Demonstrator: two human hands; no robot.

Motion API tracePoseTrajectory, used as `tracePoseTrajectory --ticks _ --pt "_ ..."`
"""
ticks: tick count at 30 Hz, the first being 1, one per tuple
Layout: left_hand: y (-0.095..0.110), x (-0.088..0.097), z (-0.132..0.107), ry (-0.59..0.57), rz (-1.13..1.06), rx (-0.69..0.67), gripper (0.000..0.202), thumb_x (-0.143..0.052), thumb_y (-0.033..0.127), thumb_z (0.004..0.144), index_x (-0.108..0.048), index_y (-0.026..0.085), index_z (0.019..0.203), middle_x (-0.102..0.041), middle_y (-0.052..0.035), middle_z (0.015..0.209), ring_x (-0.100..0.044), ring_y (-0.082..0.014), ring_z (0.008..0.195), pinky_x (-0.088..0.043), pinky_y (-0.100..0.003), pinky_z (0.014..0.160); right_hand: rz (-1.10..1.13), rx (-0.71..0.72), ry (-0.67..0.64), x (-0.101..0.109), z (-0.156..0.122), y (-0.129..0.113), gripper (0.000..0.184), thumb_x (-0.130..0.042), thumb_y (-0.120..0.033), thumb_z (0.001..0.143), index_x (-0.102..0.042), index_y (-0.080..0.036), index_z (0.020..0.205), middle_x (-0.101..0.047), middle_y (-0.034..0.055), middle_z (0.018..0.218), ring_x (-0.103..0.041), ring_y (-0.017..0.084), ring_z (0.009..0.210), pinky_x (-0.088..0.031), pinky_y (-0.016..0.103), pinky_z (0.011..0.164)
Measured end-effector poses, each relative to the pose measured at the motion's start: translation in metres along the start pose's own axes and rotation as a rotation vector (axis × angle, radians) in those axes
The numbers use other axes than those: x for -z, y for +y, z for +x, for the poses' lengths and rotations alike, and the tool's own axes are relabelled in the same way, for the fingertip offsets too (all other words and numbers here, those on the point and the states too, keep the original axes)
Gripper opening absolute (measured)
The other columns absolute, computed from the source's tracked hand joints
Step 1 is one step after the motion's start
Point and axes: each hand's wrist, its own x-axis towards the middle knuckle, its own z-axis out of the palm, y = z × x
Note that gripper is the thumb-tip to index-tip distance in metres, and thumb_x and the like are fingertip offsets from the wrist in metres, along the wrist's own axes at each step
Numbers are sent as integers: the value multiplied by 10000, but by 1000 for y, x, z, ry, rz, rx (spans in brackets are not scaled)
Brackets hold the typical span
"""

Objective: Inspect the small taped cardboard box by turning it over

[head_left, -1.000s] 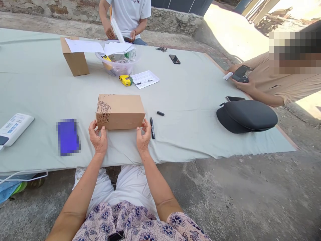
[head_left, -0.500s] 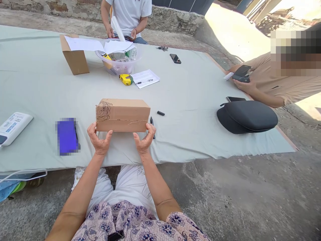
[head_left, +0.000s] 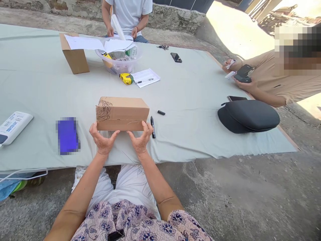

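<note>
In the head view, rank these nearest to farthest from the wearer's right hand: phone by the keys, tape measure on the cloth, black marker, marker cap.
From the right hand:
1. Black marker, just to its right.
2. Marker cap, farther ahead and right.
3. Tape measure, farther across, slightly left.
4. Phone, far side, to the right.

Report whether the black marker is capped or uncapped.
Uncapped: the black marker lies beside the right hand with its narrow tip showing, and a black cap lies apart from it on the cloth.
</note>
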Motion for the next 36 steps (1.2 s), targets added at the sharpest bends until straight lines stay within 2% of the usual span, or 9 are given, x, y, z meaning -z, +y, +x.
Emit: tracePoseTrajectory --ticks 4,7,12,15,21,28,31,36 --pt "-1 1 0 -5 -4 -22 1029 -818 684 644 -346 156 1391 -484 -213 1313 -507 -329 1261 -470 -494 1039 14 -47 -24 -2 -4 4 611 -680 -564 861 -452 -255 1336 -515 127 1174 -552 276 1135 -524 559 993" --pt "-3 2 1 -21 -17 10 996 -789 695 675 -365 154 1396 -486 -217 1322 -500 -329 1271 -481 -484 1020 74 -84 -50 -1 -5 8 581 -668 -541 879 -458 -250 1336 -533 131 1194 -559 272 1164 -545 526 977" --pt "-1 4 2 -15 -54 29 893 -706 664 791 -376 143 1437 -474 -242 1370 -482 -318 1302 -509 -430 953 210 -157 -65 -2 -8 12 455 -578 -454 952 -465 -258 1346 -571 128 1207 -587 231 1124 -603 361 758" --pt "-1 4 3 -22 -76 25 805 -646 598 874 -370 124 1464 -473 -253 1386 -483 -302 1303 -518 -396 922 283 -162 -33 -3 -8 13 370 -543 -372 978 -484 -262 1327 -590 111 1179 -597 197 1074 -606 316 728" --pt "-2 3 3 -20 -101 36 662 -528 504 967 -387 115 1484 -507 -240 1391 -500 -266 1310 -521 -355 943 315 -226 -6 -1 -6 12 288 -478 -297 1001 -530 -255 1280 -614 91 1129 -635 171 1051 -616 317 801" --pt "-5 4 5 71 -104 -3 484 -413 378 1024 -475 134 1437 -599 -195 1336 -599 -210 1228 -514 -323 986 470 -327 25 1 -6 11 324 -511 -302 978 -520 -257 1299 -614 96 1176 -660 167 1018 -620 316 792" --pt "-7 4 5 92 -149 30 463 -421 374 1017 -494 149 1416 -611 -177 1324 -608 -200 1221 -503 -325 1019 472 -315 27 3 -5 9 346 -517 -331 964 -514 -251 1301 -617 95 1152 -664 176 996 -614 340 805" --pt "-11 3 5 105 -215 78 437 -484 393 993 -522 157 1359 -610 -168 1281 -606 -201 1209 -524 -313 968 463 -307 20 3 -3 9 330 -530 -353 952 -544 -234 1260 -609 97 1149 -654 181 997 -598 341 806"
